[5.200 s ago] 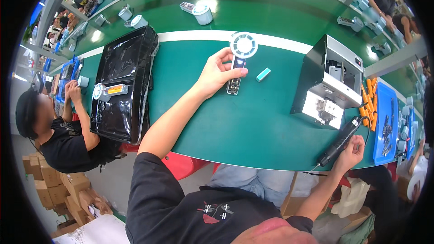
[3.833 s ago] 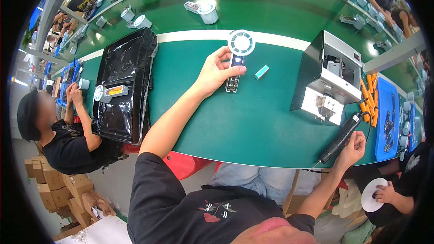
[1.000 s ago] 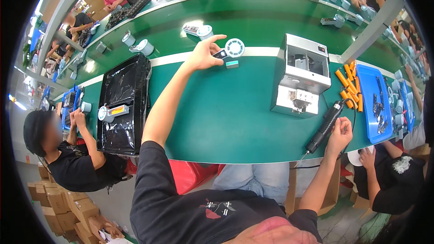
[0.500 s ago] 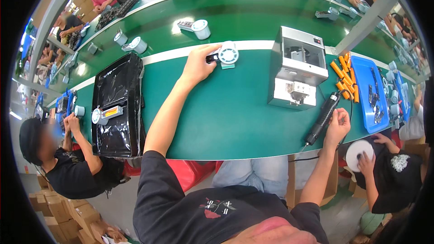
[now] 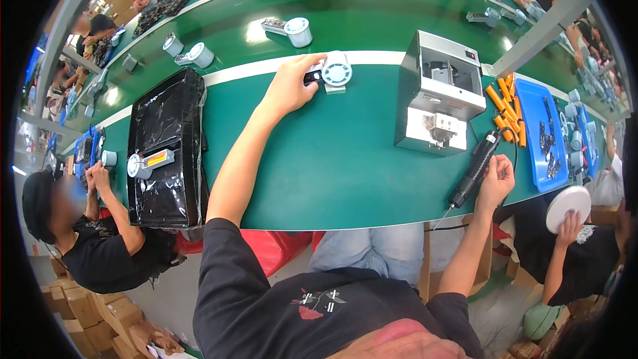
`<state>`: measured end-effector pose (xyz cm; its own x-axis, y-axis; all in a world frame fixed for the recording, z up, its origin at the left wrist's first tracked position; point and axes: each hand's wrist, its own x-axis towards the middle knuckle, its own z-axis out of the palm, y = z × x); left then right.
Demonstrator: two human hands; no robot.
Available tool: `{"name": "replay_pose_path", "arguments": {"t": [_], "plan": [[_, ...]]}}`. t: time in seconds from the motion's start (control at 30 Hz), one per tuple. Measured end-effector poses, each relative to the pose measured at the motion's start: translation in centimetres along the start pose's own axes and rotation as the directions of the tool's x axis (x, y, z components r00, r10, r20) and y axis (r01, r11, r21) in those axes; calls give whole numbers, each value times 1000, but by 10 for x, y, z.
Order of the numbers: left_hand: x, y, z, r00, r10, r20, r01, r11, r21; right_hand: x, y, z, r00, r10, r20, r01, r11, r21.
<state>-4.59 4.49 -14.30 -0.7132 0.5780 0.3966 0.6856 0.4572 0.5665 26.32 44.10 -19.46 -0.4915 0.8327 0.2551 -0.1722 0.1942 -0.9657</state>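
My left hand (image 5: 290,85) reaches to the far side of the green table, its fingers closed around the black handle part of a pale blue device with a round, vented head (image 5: 337,72). The vented face is turned towards me. On the right, my right hand (image 5: 497,183) has curled fingers, their tips at the side of a black electric screwdriver (image 5: 473,171). The screwdriver lies slanted, its bit pointing down-left to the table's near edge. A cord runs from its upper end around my right hand.
A grey metal machine (image 5: 442,93) stands right of centre, beside orange cylinders (image 5: 508,112) and a blue parts tray (image 5: 541,149). At left, a black tray (image 5: 159,189) carries another device (image 5: 149,163). More devices (image 5: 298,32) lie beyond the white line. Co-workers sit on both sides.
The view has shifted slightly. Both my hands keep their places by the device and the screwdriver. At right, a co-worker's white disc has moved up and to the right.
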Motion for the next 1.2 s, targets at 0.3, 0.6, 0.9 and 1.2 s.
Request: {"name": "replay_pose_path", "arguments": {"t": [0.3,0.6,0.9,1.2], "plan": [[-2,5,-9,998,-12,54,17,996,-90,0,4,-6,1000,-29,-7,28,999,-16],[-4,9,-14,993,-37,110,41,999,-35,1,4,-5,1000,-20,-4,20,1000,-16],[-2,19,-34,987,-26,159,22,999,24,3,9,-7,1000,-25,1,25,1000,-18],[93,-81,-47,981,147,-122,-78,890,449,2,0,12,997,-7,-77,-1,995,-104]]}}
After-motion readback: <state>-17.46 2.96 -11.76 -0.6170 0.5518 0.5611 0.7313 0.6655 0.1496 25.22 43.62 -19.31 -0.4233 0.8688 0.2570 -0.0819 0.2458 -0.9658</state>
